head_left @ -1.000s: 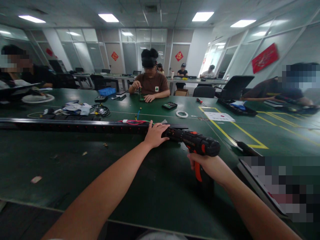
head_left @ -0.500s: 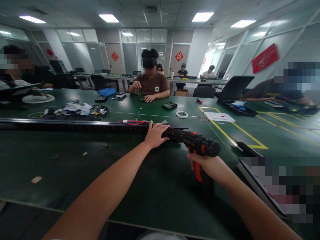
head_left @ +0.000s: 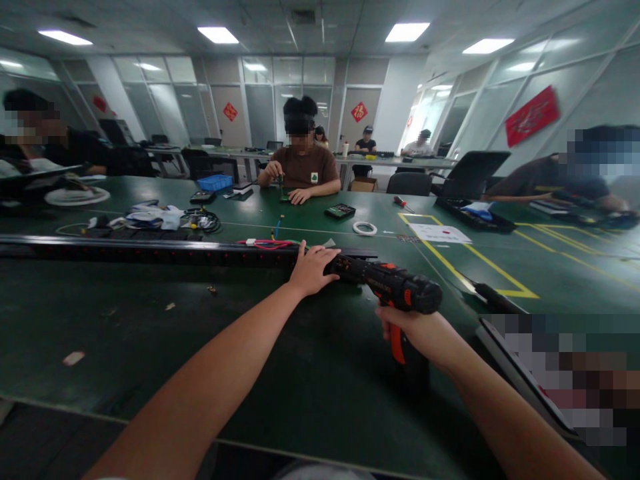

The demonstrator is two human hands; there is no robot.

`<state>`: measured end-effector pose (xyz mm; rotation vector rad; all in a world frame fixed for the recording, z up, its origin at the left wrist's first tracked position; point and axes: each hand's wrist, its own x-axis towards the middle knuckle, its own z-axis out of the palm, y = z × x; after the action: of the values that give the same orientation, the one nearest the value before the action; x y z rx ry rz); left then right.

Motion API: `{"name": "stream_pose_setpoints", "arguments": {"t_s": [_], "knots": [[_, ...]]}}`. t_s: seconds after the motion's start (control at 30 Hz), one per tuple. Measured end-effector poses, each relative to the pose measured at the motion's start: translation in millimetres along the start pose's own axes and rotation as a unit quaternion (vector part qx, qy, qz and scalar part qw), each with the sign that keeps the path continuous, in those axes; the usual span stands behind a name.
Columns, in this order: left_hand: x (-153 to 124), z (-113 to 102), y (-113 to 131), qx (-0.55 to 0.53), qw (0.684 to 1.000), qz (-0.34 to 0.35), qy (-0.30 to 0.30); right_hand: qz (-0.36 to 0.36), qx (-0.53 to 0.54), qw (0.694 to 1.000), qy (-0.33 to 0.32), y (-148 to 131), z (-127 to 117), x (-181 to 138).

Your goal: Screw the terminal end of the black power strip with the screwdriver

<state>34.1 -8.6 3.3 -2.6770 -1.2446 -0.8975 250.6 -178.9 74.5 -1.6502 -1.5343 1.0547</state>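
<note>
My right hand (head_left: pixel 413 327) is wrapped around the handle of a black and orange cordless drill (head_left: pixel 400 287), its nose pointing left. The drill's front end meets the right end of a long black bar (head_left: pixel 215 255) with a row of small red marks. My left hand (head_left: pixel 313 270) grips that end of the bar, fingers over the top and thumb on the near side, close to the drill's nose. Red wires (head_left: pixel 273 245) with a white connector lie along the top of the bar. The drill's tip and whatever it touches are hidden behind my left hand.
Small loose brass-coloured parts (head_left: pixel 212 289) lie before the bar. Behind it are a cable pile (head_left: pixel 155 217), a white coil (head_left: pixel 365 229) and a blue basket (head_left: pixel 215 183). A soldering-iron-like tool (head_left: pixel 497 298) lies right. A co-worker (head_left: pixel 305 163) sits opposite; others sit at both sides.
</note>
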Motion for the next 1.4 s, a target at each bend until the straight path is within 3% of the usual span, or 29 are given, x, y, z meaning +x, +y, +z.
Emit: {"name": "stream_pose_setpoints", "arguments": {"t_s": [1.4], "knots": [[0.7,2.1,-1.2,0.002,1.0,0.0,0.004,-0.005,0.004,1.0,-0.011,4.8,-2.8,2.2]]}}
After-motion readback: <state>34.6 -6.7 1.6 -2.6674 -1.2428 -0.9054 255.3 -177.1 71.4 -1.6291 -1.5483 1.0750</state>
